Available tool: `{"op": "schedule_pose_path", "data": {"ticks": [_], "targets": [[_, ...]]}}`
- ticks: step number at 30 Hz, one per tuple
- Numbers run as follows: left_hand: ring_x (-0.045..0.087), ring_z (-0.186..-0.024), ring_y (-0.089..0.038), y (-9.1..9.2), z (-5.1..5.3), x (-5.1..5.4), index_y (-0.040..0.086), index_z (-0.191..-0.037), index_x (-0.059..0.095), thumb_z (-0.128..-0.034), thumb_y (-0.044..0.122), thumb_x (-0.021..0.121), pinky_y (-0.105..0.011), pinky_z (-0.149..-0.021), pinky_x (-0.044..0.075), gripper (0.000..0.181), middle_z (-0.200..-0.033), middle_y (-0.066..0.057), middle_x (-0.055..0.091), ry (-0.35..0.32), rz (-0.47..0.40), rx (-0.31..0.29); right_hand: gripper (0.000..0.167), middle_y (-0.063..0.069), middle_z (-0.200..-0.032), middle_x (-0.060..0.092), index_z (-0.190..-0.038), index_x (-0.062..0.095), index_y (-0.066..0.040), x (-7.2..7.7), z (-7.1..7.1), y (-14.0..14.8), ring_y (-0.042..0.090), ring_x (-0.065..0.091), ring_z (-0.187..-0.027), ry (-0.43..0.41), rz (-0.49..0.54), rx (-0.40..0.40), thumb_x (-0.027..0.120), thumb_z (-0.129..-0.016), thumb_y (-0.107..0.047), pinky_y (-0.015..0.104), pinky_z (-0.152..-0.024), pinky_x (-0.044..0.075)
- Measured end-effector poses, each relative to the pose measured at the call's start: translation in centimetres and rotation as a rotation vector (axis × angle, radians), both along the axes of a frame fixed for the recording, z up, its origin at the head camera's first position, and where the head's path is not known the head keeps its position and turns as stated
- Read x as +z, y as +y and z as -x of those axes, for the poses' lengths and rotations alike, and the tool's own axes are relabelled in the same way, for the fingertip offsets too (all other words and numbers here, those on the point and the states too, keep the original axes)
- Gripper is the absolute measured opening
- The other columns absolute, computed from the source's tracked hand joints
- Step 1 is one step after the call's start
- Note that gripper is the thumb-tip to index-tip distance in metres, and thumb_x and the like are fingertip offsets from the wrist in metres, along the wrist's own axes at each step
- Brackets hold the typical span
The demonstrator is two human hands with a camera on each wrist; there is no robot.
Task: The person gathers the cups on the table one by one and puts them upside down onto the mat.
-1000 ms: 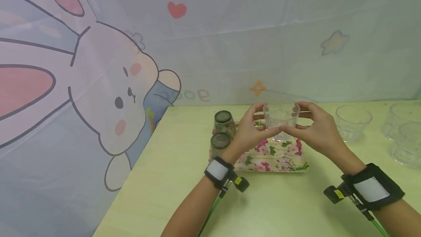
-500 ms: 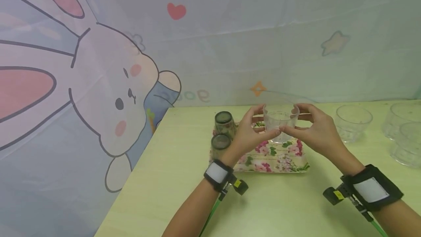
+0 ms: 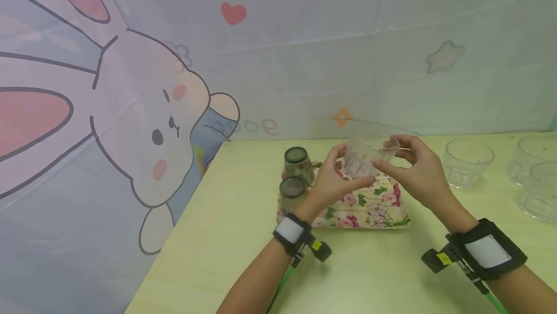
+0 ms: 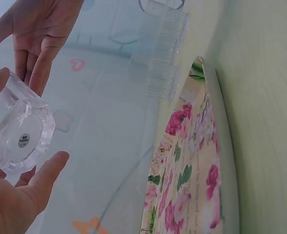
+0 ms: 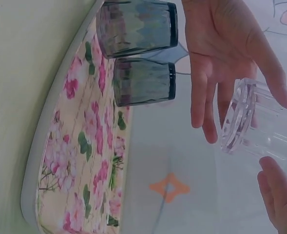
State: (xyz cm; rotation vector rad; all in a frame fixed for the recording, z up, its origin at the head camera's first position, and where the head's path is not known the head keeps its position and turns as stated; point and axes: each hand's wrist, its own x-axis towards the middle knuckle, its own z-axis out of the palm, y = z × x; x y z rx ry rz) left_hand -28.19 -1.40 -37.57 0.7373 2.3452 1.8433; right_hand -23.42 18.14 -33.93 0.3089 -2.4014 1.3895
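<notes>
A clear glass point(image 3: 364, 158) tilts over the tray point(image 3: 337, 211), work perhaps part-way

The right hand point(image 3: 418, 171) pinches its side between thumb and fingers; the left hand point(image 3: 332, 179) meets its base with fingers straight and spread. Two dark glasses point(image 3: 292, 190) already stand on the tray; this one isn't down yet, and I'd say three other glasses point(image 3: 467, 165) on the table point(image 3: 370, 280) remain

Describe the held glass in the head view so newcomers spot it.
A pale table bears a flowered tray with two dark cups. Right of them, the left hand and right hand hold a clear glass. Unlike the standing glasses farther right, it's raised and tilted.
</notes>
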Motion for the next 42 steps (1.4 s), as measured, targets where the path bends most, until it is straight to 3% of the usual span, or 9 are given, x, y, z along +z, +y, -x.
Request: {"op": "schedule_pose_path", "data": {"ticks": [3,8,15,22,29,33,42], "targets": [[0.050,-0.128,-0.023,0.1,0.0,0.0,0.039,-0.143,0.031,-0.0848,0.025,0.073,-0.030,-0.087,0.058,0.073,-0.146,0.001,0.037,-0.062,-0.096,-0.041,0.064,-0.023,-0.114,0.050,-0.141,0.040,-0.008,-0.1,0.0,-0.1,-0.022,0.046,-0.102,0.026,0.059,0.022,0.071,-0.087,-0.024,0.003,-0.080,0.041],[0.057,-0.120,-0.025,0.4,0.0,0.3,0.023,-0.141,0.037,-0.0928,0.010,0.060,-0.049,-0.099,0.051,0.055,-0.140,-0.006,0.044,-0.210,-0.338,-0.140,0.062,-0.022,-0.115,0.051,-0.141,0.039,-0.005,-0.2,0.1,-0.2,-0.017,0.051,-0.104,0.064,0.142,0.052,0.070,-0.087,-0.016,0.003,-0.071,0.049],[0.055,-0.121,-0.022,0.8,0.0,0.1,0.012,-0.141,0.034,-0.0987,0.025,0.043,-0.051,-0.101,0.049,0.045,-0.134,-0.006,0.047,-0.302,-0.476,-0.230,0.064,-0.021,-0.115,0.053,-0.142,0.039,-0.006,-0.3,0.2,-0.2,-0.016,0.052,-0.104,0.076,0.163,0.048,0.070,-0.087,-0.014,0.004,-0.069,0.050],[0.055,-0.122,-0.022,0.9,-0.1,0.0,0.011,-0.139,0.037,-0.0984,0.028,0.041,-0.049,-0.102,0.049,0.044,-0.129,-0.001,0.049,-0.333,-0.518,-0.236,0.062,-0.021,-0.116,0.053,-0.140,0.040,-0.005,-0.3,0.0,-0.2,-0.015,0.053,-0.104,0.073,0.176,0.057,0.070,-0.087,-0.013,0.005,-0.070,0.051],[0.061,-0.102,-0.008,1.0,-0.2,-0.2,0.006,-0.139,0.035,-0.0982,0.026,0.042,-0.045,-0.101,0.051,0.046,-0.123,-0.001,0.052,-0.330,-0.498,-0.232,0.060,-0.021,-0.117,0.052,-0.140,0.039,-0.004,-0.3,-0.1,0.0,-0.016,0.052,-0.105,0.066,0.160,0.082,0.068,-0.088,-0.013,0.003,-0.073,0.048],[0.063,-0.098,-0.006,1.0,-0.1,-0.4,0.003,-0.139,0.034,-0.0985,0.023,0.042,-0.042,-0.098,0.053,0.046,-0.121,-0.001,0.053,-0.319,-0.494,-0.235,0.059,-0.021,-0.118,0.051,-0.140,0.039,-0.006,-0.5,-0.1,0.3,-0.018,0.052,-0.105,0.052,0.152,0.093,0.068,-0.089,-0.014,0.004,-0.072,0.048],[0.061,-0.100,-0.006,1.0,-0.2,-0.7,0.006,-0.138,0.038,-0.0967,0.022,0.045,-0.058,-0.104,0.042,0.046,-0.116,0.005,0.054,-0.269,-0.503,-0.209,0.064,-0.023,-0.120,0.051,-0.145,0.036,-0.007,-0.5,-0.3,0.5,-0.018,0.050,-0.107,0.043,0.131,0.108,0.067,-0.089,-0.015,0.002,-0.075,0.046]]}}
